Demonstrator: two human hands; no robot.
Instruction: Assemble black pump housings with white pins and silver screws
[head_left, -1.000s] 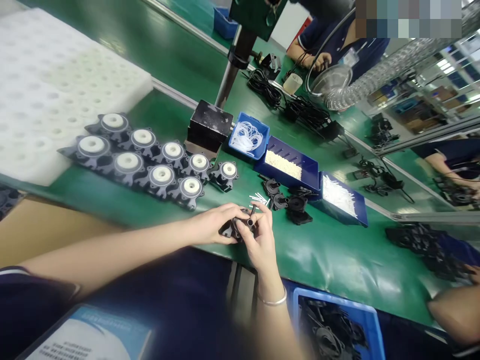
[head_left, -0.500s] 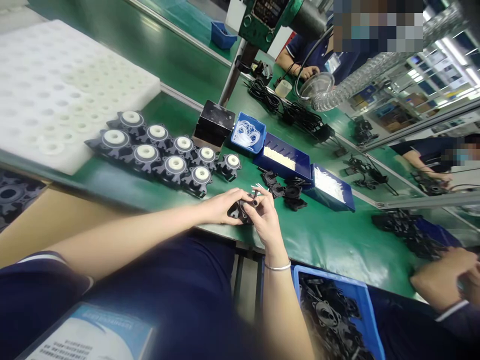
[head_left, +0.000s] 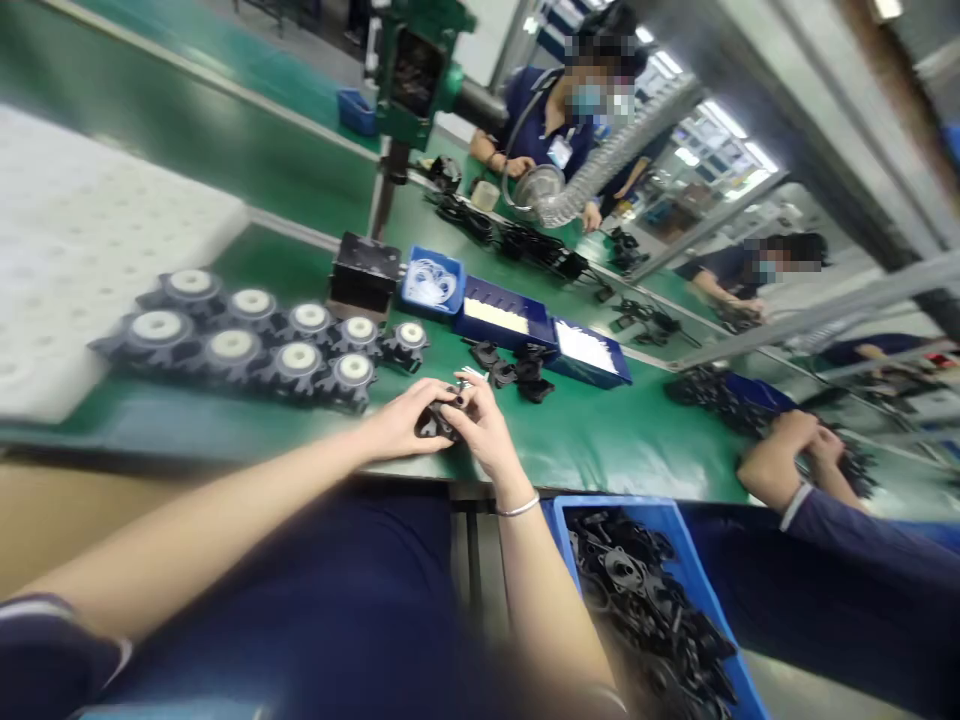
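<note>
My left hand (head_left: 401, 418) and my right hand (head_left: 484, 428) meet at the near edge of the green table (head_left: 600, 440), both closed round one small black plastic part (head_left: 433, 422). The right fingers pinch at its top. A few loose black parts (head_left: 514, 368) lie just beyond my hands. To the left stand two rows of black parts with white round centres (head_left: 255, 340).
Behind are a black box (head_left: 364, 272), three blue trays (head_left: 510, 320) of white bits, a white foam sheet (head_left: 82, 250) and a green press (head_left: 409, 70). A blue bin of black parts (head_left: 645, 600) sits below the table. Other people work at the right and back.
The view has swung up and to the right, showing more of the line and the co-workers. My hands stay together on the black part.
</note>
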